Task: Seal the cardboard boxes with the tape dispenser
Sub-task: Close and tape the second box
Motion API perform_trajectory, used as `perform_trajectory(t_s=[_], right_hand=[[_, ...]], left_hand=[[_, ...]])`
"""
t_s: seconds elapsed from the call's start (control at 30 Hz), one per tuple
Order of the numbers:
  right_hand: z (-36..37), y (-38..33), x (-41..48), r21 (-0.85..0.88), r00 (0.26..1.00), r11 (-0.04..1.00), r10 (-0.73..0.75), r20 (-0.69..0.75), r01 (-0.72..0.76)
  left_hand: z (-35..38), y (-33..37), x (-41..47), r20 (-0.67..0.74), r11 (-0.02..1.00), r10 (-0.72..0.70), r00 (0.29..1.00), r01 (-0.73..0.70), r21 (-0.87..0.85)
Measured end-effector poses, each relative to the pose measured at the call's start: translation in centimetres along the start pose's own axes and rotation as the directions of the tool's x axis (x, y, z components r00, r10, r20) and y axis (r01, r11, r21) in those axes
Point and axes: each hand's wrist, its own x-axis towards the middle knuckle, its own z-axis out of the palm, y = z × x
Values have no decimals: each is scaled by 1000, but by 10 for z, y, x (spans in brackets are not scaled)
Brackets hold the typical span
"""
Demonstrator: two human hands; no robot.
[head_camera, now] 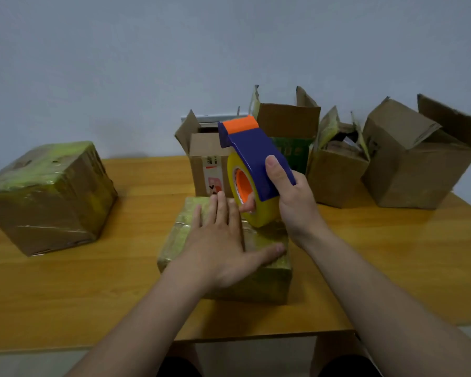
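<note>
A small box [269, 278] sits in the middle of the wooden bench [93, 295], close to the person. Its top and sides are already shiny and yellowish with tape. The left hand [220, 248] lies flat on the top. Its grip is spread, with straight fingers that press the box down and pinch nothing.

The right hand [291, 208] holds the tape dispenser [256, 151], which is blue with an orange tip. Its grip is curled tight round the dispenser, with the thumb on the blue cover. The fingers seem to go through the orange middle of the yellow tape roll [264, 210]. The roll touches the far right part of the box top, and the dispenser tips up above it.

A big wrapped box [46, 197] stands on the left of the bench, well apart from the hands. It is covered in tape and looks finished.

Four more boxes stand in a row at the back of the bench. There is a label box [201, 151], a tall box [288, 123] with a green side, a crumpled box [337, 178] and a wide brown box [413, 164] at the far right. Their flaps stick up and nothing holds them closed.

So I think one box is done and the small one is nearly done. It may only need its last strip laid or cut. The four open boxes are left, so most of the job is yet to come.
</note>
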Motion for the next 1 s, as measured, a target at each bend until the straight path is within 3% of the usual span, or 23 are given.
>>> perform_trajectory(t_s=[0.3, 0.47, 0.7, 0.8, 0.9, 0.97, 1.0], right_hand=[[1, -2, -5, 34, 980, 988, -144, -139, 150], [-16, -12, -5, 68, 962, 977, -184, -201, 201], [-27, -27, -17, 53, 974, 981, -178, -144, 187], [-29, -32, -22, 41, 974, 980, -185, -133, 192], [-34, -31, -28, 59, 973, 979, -188, -132, 197], [-36, -27, -34, 88, 975, 978, -174, -139, 187], [-37, -25, -37, 96, 975, 978, -168, -142, 183]], left_hand=[[16, 48, -39, -182, 1000, 5, 983, -2, 19], [21, 71, -38, -178, 997, -35, 983, 46, 55], [24, 64, -42, -267, 969, 246, 932, -246, 33], [17, 53, -43, -270, 913, 361, 892, -398, -93], [4, 35, -39, -247, 761, 423, 872, -490, -425], [-5, 19, -27, -358, 663, 274, 892, -445, -602], [-9, 10, -17, -435, 695, 134, 890, -398, -599]])
